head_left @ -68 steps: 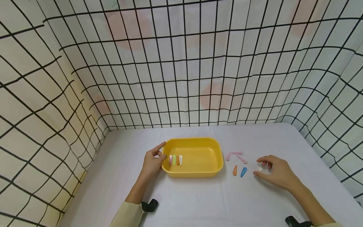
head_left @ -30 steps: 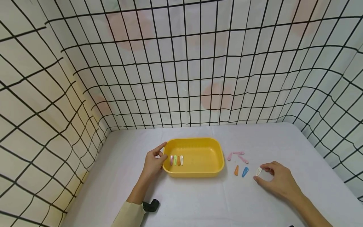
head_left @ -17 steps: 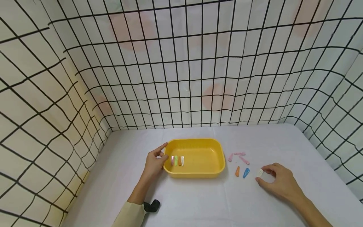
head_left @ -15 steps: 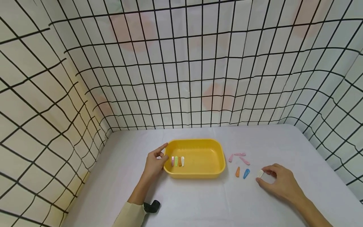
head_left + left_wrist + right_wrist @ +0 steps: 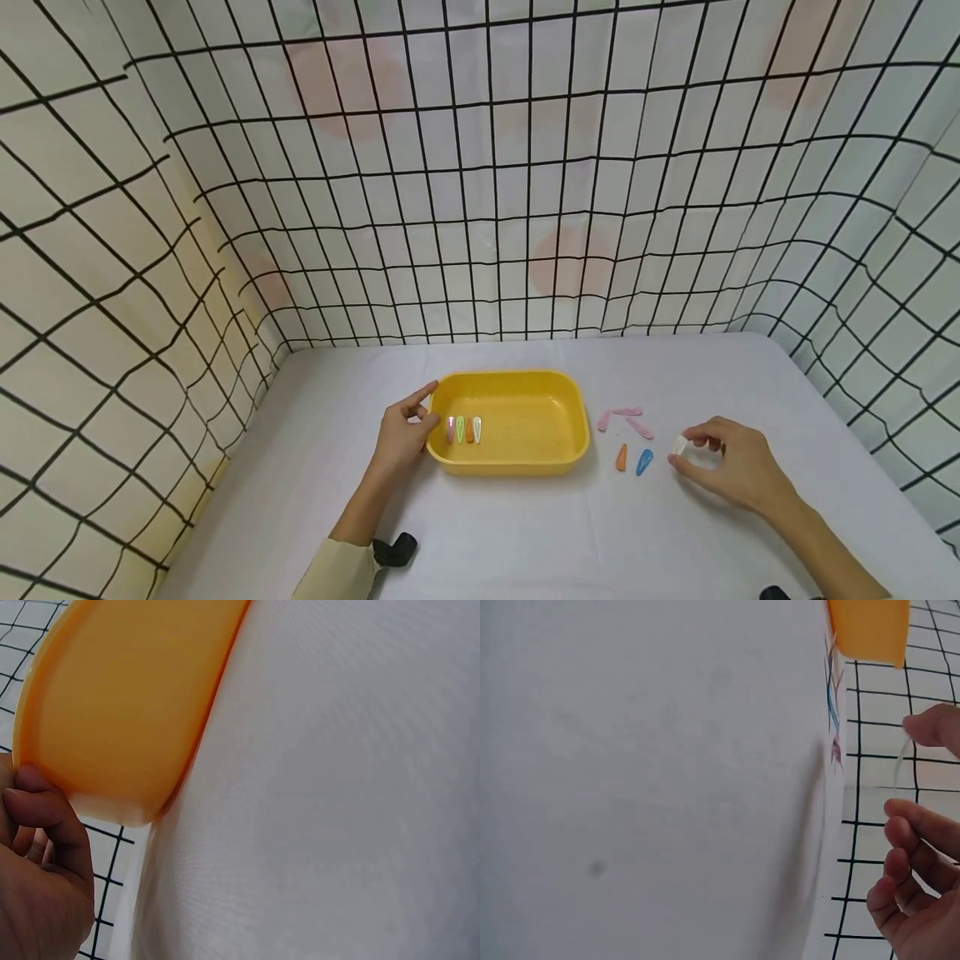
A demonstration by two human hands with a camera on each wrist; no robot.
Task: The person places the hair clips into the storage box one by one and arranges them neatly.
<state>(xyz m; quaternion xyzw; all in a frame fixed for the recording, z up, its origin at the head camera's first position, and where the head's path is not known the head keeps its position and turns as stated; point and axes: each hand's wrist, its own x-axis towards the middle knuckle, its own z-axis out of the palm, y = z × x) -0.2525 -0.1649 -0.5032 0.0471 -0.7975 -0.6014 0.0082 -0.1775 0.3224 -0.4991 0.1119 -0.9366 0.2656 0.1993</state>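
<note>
At the left end of a yellow plastic tray (image 5: pixel 532 425), my left hand (image 5: pixel 401 435) grips the rim with the thumb over the edge; the left wrist view shows the fingers curled against the tray's end wall. My right hand (image 5: pixel 735 462) pinches a white snap hair clip (image 5: pixel 680 446) between thumb and forefinger, right of the loose clips. In the right wrist view this thin clip (image 5: pixel 900 765) spans the gap between thumb and fingertip, above the table. Inside the tray lie a pink clip (image 5: pixel 451 429), a green clip (image 5: pixel 461 429), an orange clip (image 5: pixel 469 430) and a white clip (image 5: pixel 477 430), side by side.
Between tray and right hand, an orange clip (image 5: pixel 621 457), a blue clip (image 5: pixel 645 462) and several pink clips (image 5: pixel 639 427) lie on the white tablecloth (image 5: pixel 525 533). Black grid mesh (image 5: pixel 487 221) over white cloth encloses the back and sides.
My right hand's fingers have closed in on the white clip, and the hand has shifted slightly left and up with it. The left hand keeps its hold on the tray; the head view shifts slightly.
</note>
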